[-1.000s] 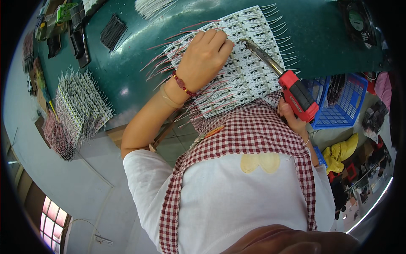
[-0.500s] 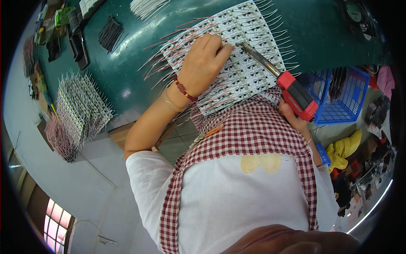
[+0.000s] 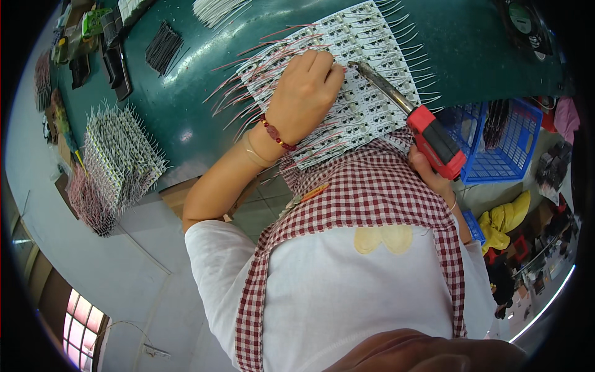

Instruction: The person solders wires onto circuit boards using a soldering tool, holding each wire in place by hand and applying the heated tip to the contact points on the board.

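Note:
A white panel of small circuit boards (image 3: 372, 87) lies on the table against my apron, with red and white wires sticking out on its left side and white ones on its right. My left hand (image 3: 307, 96) rests over the middle of the panel, fingers curled into a pinch; whatever is between the fingertips is hidden. My right hand (image 3: 427, 168), partly covered, grips a red and black soldering iron (image 3: 437, 141). Its metal tip points up and left, at the panel just right of my left fingers.
On the green table (image 3: 204, 80) lie a bundle of black wires (image 3: 163, 48) and a bundle of white wires (image 3: 217, 11). A stack of wired boards (image 3: 121, 152) sits at the left edge. A blue basket (image 3: 505, 146) stands at the right, beside the table.
My left hand has shifted slightly right and its fingers have turned a little. The iron's tip has barely moved; the panel stays in place.

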Demonstrator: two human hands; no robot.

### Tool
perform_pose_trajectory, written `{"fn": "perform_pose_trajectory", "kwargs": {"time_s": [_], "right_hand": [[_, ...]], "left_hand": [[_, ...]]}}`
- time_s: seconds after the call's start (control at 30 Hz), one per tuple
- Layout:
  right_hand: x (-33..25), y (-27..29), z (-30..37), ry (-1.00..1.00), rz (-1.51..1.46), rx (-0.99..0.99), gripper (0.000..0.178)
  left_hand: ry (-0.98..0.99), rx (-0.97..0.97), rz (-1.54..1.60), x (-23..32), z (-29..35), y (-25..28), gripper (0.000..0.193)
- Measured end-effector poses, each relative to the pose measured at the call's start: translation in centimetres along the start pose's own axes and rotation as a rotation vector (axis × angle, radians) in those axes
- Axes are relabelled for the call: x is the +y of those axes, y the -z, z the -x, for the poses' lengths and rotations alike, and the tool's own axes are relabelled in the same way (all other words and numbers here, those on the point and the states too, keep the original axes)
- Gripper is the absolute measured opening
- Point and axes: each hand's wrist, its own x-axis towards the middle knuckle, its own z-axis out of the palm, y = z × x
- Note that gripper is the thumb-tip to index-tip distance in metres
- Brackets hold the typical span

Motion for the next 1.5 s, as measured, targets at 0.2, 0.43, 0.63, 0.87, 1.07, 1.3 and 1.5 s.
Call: {"fn": "perform_pose_trajectory", "kwargs": {"time_s": [0.2, 0.43, 0.63, 0.87, 1.07, 1.3, 1.5], "right_hand": [[-0.5, 0.0, -0.7, 0.056, 0.064, -0.051, 0.017], [-0.5, 0.2, 0.0, -0.082, -0.024, -0.002, 0.018], [-0.4, 0.6, -0.1, 0.017, -0.039, -0.030, 0.014], [-0.3, 0.5, 0.5, 0.027, -0.118, 0.022, 0.014], [0.4, 1.6, 1.1, 0.020, -0.047, -0.060, 0.014], [1.4, 1.4, 1.7, -0.055, -0.020, -0.052, 0.015], [0.4, 1.1, 0.7, 0.050, 0.080, -0.062, 0.017]], "left_hand": [[0.008, -0.016, -0.022, 0.1, 0.0, 0.0, 0.019], [0.005, -0.082, -0.078, 0.3, 0.0, 0.2, 0.011], [0.033, -0.061, -0.066, 0.4, -0.1, 0.0, 0.016], [0.068, 0.100, 0.052, -0.1, 0.5, -0.7, 0.016], [0.029, 0.057, 0.030, 1.2, 1.1, -0.4, 0.019], [0.026, 0.037, 0.024, 1.4, 1.1, -0.8, 0.022], [0.017, 0.040, 0.009, 1.7, 0.8, -0.8, 0.023]]}}
